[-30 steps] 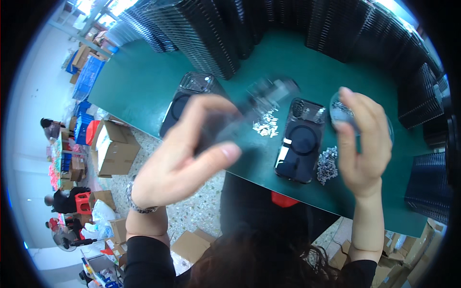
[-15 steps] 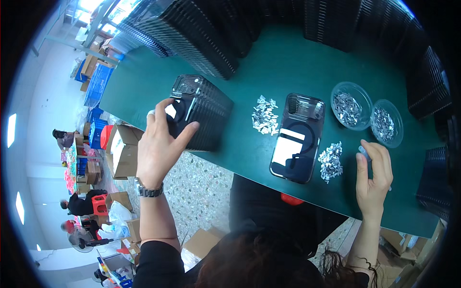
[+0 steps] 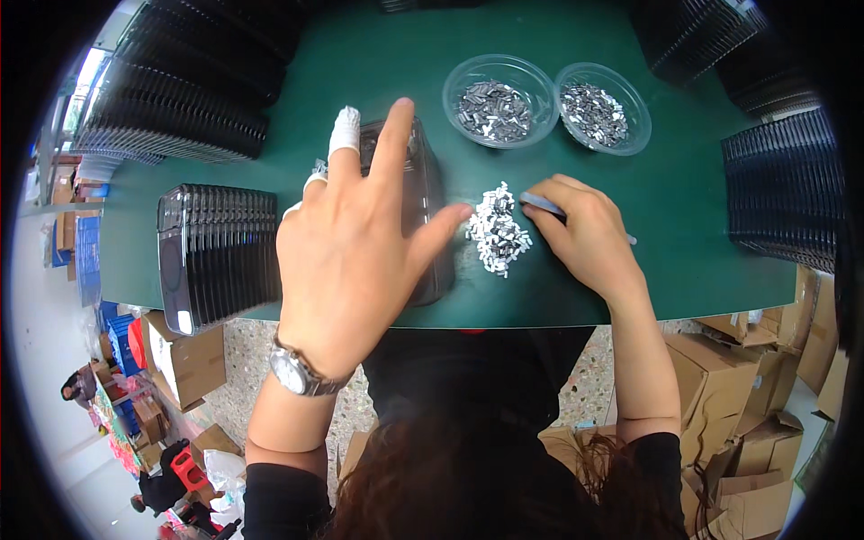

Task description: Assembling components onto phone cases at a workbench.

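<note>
My left hand (image 3: 346, 243) lies over a clear-and-dark phone case (image 3: 427, 193) on the table, its fingers stretched and spread, a white wrap on one fingertip. It hides most of the case, and I cannot tell whether it presses on it. Just right of the case is a pile of small silver pieces (image 3: 498, 232); my left thumb reaches toward its edge. At the pile's other side my right hand (image 3: 585, 236) is closed around a thin pale-bluish stick-like tool (image 3: 544, 204). Its tip points at the pile.
A row of stacked phone cases (image 3: 220, 256) stands left. Two clear round tubs, the left tub (image 3: 500, 141) and right tub (image 3: 643, 121), hold more silver pieces behind my right hand. Tall dark stacks (image 3: 783, 193) line the green table (image 3: 360, 54). Cardboard boxes (image 3: 715, 378) sit below.
My view has swung left-to-right and levelled. My left hand has gone from the stack of cases to the single case. My right hand, still holding the tool, has come beside the silver pile.
</note>
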The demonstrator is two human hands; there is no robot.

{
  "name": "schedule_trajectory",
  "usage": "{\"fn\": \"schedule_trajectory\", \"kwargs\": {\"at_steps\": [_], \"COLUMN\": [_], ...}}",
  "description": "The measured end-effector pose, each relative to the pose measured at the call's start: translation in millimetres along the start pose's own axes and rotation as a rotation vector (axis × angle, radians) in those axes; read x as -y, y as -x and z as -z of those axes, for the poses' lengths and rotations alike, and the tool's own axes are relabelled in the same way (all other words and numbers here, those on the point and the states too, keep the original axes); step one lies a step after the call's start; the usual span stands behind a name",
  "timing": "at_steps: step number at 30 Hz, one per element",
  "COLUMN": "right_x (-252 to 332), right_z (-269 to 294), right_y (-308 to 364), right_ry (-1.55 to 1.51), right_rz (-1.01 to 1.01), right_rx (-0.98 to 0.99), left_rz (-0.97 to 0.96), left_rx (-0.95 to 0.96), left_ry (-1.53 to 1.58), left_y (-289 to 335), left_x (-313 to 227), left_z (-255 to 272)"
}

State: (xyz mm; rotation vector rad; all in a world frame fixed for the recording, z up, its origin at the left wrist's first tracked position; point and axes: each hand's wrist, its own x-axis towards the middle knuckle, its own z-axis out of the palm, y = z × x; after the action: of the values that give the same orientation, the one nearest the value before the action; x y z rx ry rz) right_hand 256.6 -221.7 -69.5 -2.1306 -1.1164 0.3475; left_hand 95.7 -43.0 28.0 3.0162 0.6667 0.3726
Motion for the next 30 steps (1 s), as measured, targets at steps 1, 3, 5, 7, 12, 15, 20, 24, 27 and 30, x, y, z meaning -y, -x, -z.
{"fn": "schedule_trajectory", "kwargs": {"at_steps": [1, 3, 5, 7, 12, 15, 20, 24, 27, 30], "right_x": [2, 2, -2, 3, 7, 16, 18, 15, 16, 19], "right_z": [-2, -6, -13, -14, -17, -12, -8, -5, 2, 10], "right_y": [-3, -12, -20, -24, -27, -27, -25, -30, -33, -29], "right_ry": [0.007, 0.013, 0.056, 0.087, 0.174, 0.199, 0.242, 0.301, 0.273, 0.177], "right_rz": [0.015, 0.032, 0.039, 0.029, 0.095, 0.146, 0.171, 0.167, 0.126, 0.119], "right_rx": [-0.013, -0.021, -0.058, -0.029, -0.002, 0.04, 0.093, 0.137, 0.196, 0.219], "left_rz": [-0.006, 0.005, 0.008, 0.033, 0.419, 0.554, 0.65, 0.513, 0.455, 0.444], "left_rx": [0.021, 0.048, 0.035, -0.012, -0.217, -0.374, -0.406, -0.285, -0.233, -0.211], "left_ry": [-0.063, -0.05, -0.008, 0.073, 1.334, 1.526, 1.368, 1.396, 1.231, 1.198], "left_y": [-1, 0, 0, 0, 17, 31, 58, 70, 76, 80], "left_x": [-1, 3, 6, 11, 57, 96, 111, 113, 112, 111], "left_z": [-3, -1, -1, 7, 28, 35, 10, -5, -15, -23]}}
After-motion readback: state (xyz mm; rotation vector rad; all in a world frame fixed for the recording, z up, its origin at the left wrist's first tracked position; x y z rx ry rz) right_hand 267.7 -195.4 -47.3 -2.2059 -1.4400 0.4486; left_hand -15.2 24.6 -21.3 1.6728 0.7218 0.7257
